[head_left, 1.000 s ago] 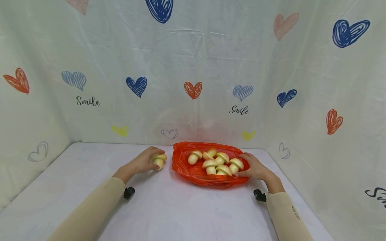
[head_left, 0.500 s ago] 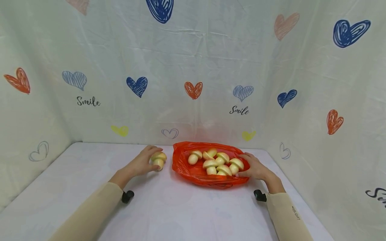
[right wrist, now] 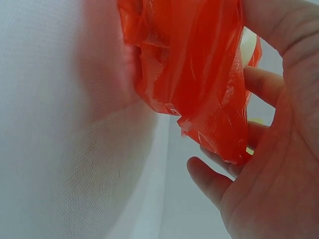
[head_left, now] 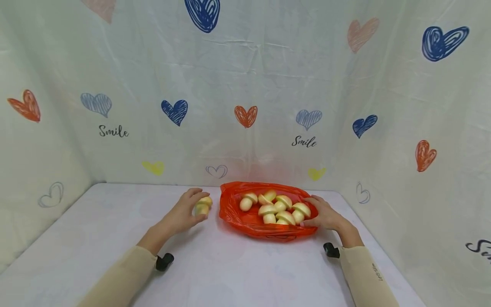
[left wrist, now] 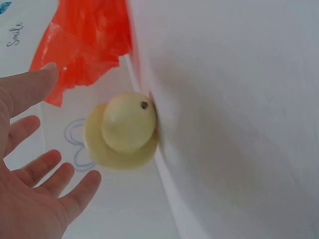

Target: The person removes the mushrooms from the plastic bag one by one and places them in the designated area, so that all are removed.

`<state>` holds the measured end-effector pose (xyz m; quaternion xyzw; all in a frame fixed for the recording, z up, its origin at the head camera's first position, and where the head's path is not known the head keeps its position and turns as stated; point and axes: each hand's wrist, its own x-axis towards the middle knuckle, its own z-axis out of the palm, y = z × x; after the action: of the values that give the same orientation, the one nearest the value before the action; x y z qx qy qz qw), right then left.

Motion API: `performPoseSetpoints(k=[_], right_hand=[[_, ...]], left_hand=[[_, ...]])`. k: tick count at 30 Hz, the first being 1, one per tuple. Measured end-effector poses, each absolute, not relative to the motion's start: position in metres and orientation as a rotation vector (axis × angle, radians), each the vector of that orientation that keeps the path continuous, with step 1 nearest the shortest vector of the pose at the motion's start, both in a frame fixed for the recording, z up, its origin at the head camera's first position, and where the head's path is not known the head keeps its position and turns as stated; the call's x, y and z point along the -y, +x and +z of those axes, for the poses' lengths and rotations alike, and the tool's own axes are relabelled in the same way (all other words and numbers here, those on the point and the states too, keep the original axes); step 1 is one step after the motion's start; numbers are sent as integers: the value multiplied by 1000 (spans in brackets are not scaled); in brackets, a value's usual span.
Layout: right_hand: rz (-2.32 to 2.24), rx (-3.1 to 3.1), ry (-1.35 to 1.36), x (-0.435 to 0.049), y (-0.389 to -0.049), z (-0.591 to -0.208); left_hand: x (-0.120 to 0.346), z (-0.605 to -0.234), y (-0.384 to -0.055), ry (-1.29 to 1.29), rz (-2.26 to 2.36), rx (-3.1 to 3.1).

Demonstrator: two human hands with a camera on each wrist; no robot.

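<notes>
A pale yellow toy mushroom [head_left: 206, 203] stands on the table left of a red plastic bag [head_left: 245, 228]. My left hand [head_left: 186, 212] is beside it with fingers spread; in the left wrist view a gap separates the fingers from the mushroom [left wrist: 127, 124], whose stem end has a small dark hole. Several similar mushrooms [head_left: 267, 209] lie inside the bag, whose mouth is spread wide. At the bag's right end, my right hand [head_left: 325, 214] holds its edge, thumb toward the front and fingers toward the back. The right wrist view shows the red plastic [right wrist: 199, 84] against this hand.
The white-covered table [head_left: 238, 273] has its back edge just behind the bag. A pale curtain [head_left: 215, 72] printed with hearts encloses the back and both sides. Small black devices [head_left: 165, 262] sit at both wrists.
My left hand has let go of the mushroom, its fingers spreading and drawing away from it, and the mushroom stays standing. The right hand keeps its place at the bag.
</notes>
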<state>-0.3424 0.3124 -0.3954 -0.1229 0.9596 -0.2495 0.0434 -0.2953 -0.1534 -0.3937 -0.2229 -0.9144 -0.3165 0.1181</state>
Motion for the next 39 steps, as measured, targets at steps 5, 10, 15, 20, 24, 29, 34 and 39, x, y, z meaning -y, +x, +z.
performPoseSetpoints(k=[5, 10, 15, 20, 24, 29, 34, 39], right_hand=[[-746, -2949, -391, -313, -343, -397], [-743, -2949, -398, -313, -344, -398], [-753, -2942, -400, -314, -344, -397], [-773, -2944, -391, -314, -343, -397], [-760, -2942, -398, -313, -343, -398], [-745, -2958, -428, -313, -344, -398], [-745, -2964, -439, -313, -345, -399], [-736, -2964, -448, -313, -343, -399]], left_hand=[[145, -388, -286, -681, -905, 2612], [134, -384, -281, -756, -879, 2510], [120, -379, -280, -885, -866, 2369], [106, -375, -277, -965, -842, 2326], [98, -376, -276, -981, -826, 2352], [89, -378, -278, -1021, -833, 2343], [80, -380, -282, -1066, -829, 2352], [71, -380, -284, -1081, -846, 2383]])
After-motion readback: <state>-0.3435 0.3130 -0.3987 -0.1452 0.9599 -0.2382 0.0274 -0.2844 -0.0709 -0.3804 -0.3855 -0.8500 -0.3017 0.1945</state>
